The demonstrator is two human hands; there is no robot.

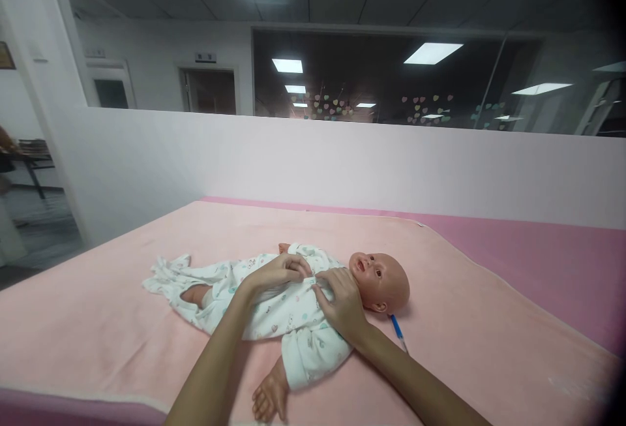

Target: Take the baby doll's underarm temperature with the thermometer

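A baby doll [384, 281] lies on its back, head to the right and face turned up. It wears a white patterned romper [274, 315]. My left hand [281, 273] rests over the chest and grips the romper's front with bent fingers. Close beside it, my right hand [342, 299] holds the same front edge near the doll's neck, thumb and fingers pinched together. Whatever fastening lies between my fingertips is too small to make out. One bare doll hand [271, 395] sticks out of the near sleeve. Through a gap in the romper's leg, part of a doll leg [195, 294] shows.
Under the doll spreads a pink cloth [464, 348] over a darker pink padded surface [552, 269]. A blue pen [397, 328] lies beside the doll's head. A low white partition [366, 165] stands behind, with a dark window [372, 54] beyond. A desk [36, 168] is at far left.
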